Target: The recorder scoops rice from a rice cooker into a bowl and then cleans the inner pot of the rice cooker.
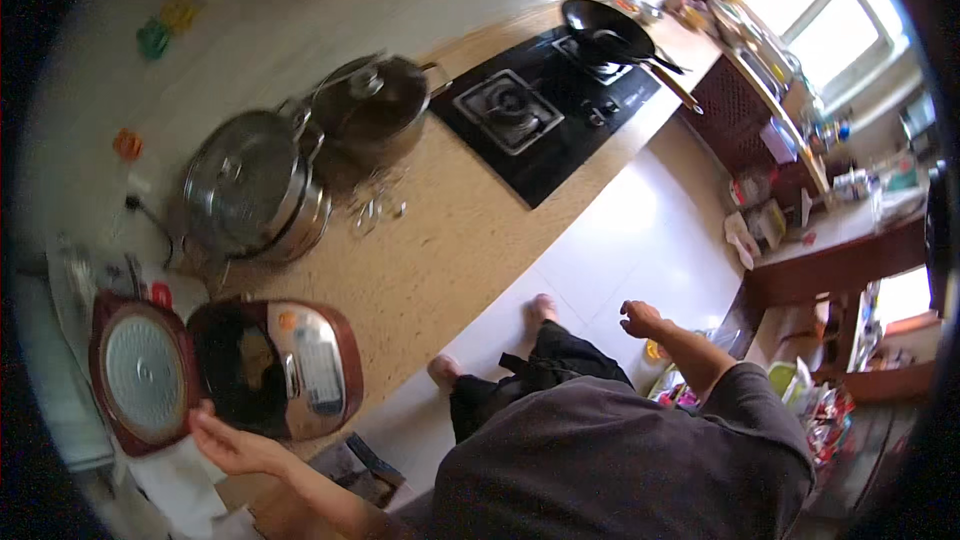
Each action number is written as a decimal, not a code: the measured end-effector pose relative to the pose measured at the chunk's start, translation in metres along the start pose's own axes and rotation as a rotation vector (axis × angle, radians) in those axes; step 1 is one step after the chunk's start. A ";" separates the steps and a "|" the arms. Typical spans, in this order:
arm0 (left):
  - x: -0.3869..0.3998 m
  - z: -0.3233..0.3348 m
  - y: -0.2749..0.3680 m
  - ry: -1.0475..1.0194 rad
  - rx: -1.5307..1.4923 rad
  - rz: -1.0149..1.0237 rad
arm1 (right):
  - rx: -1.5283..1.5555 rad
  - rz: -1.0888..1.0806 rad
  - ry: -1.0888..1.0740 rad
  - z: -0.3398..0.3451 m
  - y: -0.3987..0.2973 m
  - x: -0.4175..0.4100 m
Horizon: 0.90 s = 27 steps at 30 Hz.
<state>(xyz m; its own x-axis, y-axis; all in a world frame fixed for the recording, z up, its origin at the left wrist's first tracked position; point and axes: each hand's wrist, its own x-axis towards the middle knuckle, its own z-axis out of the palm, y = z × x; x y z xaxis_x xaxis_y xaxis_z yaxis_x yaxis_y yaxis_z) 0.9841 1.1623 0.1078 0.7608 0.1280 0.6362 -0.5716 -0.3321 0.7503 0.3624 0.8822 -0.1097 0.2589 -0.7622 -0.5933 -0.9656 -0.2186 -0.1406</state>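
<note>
A rice cooker (pixel 322 360) with a dark red and metallic body stands at the near left end of the counter, its lid (pixel 146 375) swung up. My left hand (pixel 229 442) is at the lower edge of that lid, fingers bent; whether it touches the lid is not plain. The inside of the cooker looks dark, and its contents cannot be made out. My right hand (pixel 641 319) hangs over the floor on the other side of my body, fingers loosely curled, with no object seen in it.
Two lidded metal pots (pixel 244 187) (pixel 371 109) stand along the wall. Beyond them lies a black gas hob (pixel 510 112) with a black wok (pixel 607 30) on its far burner. Small metal items (pixel 379 210) lie on the counter. Bags (pixel 817 420) and shelves are at the right.
</note>
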 end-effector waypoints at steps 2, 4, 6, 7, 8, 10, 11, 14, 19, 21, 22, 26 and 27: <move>-0.036 0.021 0.028 -0.145 0.025 -0.041 | -0.004 0.006 -0.004 -0.005 0.030 0.019; -0.080 0.046 0.060 -0.311 0.154 -0.025 | 0.008 0.004 -0.018 -0.012 0.065 0.050; -0.133 0.076 0.098 -0.289 0.176 0.078 | -0.002 -0.004 -0.055 -0.019 0.103 0.097; -0.160 0.089 0.119 -0.367 0.222 0.121 | -0.016 -0.095 -0.017 -0.018 0.135 0.132; -0.192 0.102 0.140 -0.392 0.174 0.031 | -0.023 -0.116 -0.053 -0.025 0.148 0.167; -0.256 0.129 0.156 -0.430 0.113 -0.087 | -0.042 -0.239 -0.021 -0.035 0.199 0.253; -0.289 0.129 0.144 -0.425 0.168 -0.090 | 0.107 -0.217 0.102 -0.044 0.186 0.281; -0.410 0.165 0.187 -0.695 0.117 -0.389 | 0.271 -0.108 0.352 -0.073 0.213 0.358; -0.506 0.187 0.292 -1.139 0.302 -0.268 | 0.504 -0.151 0.225 -0.090 0.183 0.432; -0.527 0.191 0.313 -1.244 0.358 -0.192 | 0.603 -0.103 0.258 -0.090 0.170 0.456; -0.537 0.191 0.319 -1.224 0.341 -0.178 | 0.611 -0.113 0.251 -0.090 0.175 0.470; -0.550 0.171 0.317 -1.213 0.446 -0.073 | 0.556 -0.456 0.086 -0.083 0.168 0.496; -0.551 0.171 0.321 -1.206 0.469 -0.075 | 0.723 -0.313 -0.026 -0.079 0.173 0.494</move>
<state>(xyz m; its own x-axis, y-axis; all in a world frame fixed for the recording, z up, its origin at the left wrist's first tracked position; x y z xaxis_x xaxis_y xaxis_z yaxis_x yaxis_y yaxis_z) 0.4335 0.8256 -0.0324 0.7216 -0.6756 -0.1510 -0.5407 -0.6862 0.4865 0.3249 0.4194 -0.3648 0.5293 -0.7142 -0.4579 -0.6254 0.0363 -0.7795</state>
